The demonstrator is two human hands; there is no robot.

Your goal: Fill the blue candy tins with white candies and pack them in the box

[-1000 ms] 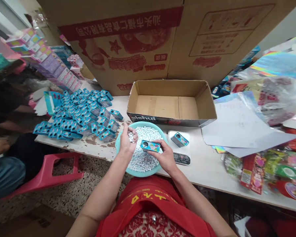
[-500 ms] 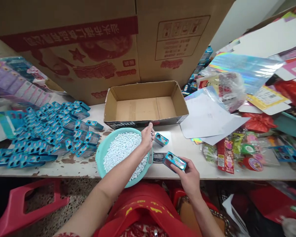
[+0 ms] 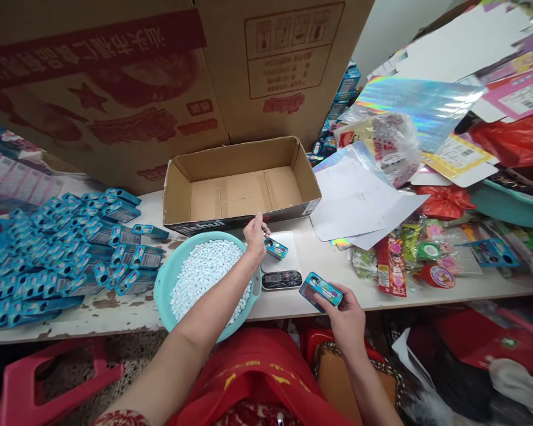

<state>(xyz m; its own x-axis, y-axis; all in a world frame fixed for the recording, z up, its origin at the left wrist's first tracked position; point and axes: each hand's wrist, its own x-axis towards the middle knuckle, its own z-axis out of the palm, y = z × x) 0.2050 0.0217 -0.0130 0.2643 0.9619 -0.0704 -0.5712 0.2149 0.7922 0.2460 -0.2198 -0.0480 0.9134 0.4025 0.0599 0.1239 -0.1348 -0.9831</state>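
My left hand (image 3: 254,236) is closed with a few small white candies seemingly in its fingers, right beside the top of a small blue candy box (image 3: 276,249). That box has a round hole at one end and sits on the white plate of a digital scale (image 3: 288,260). Left of it is a turquoise basin (image 3: 163,296) filled with small pale candies (image 3: 204,273), under my left forearm. In my right hand (image 3: 347,316) a second blue candy box (image 3: 320,288) is gripped by thumb and fingers, just right of the scale's dark display.
An open shallow cardboard box (image 3: 244,220) stands behind the basin, against a large carton (image 3: 231,71). Many blue boxes (image 3: 71,248) are piled at left. Papers (image 3: 359,195) and packaged sweets (image 3: 393,266) lie at right. A pink stool (image 3: 22,378) stands below.
The view has shifted, so the table appears further left. My left hand stays by the box on the scale. My right hand, with its box, is a little further right of the scale.
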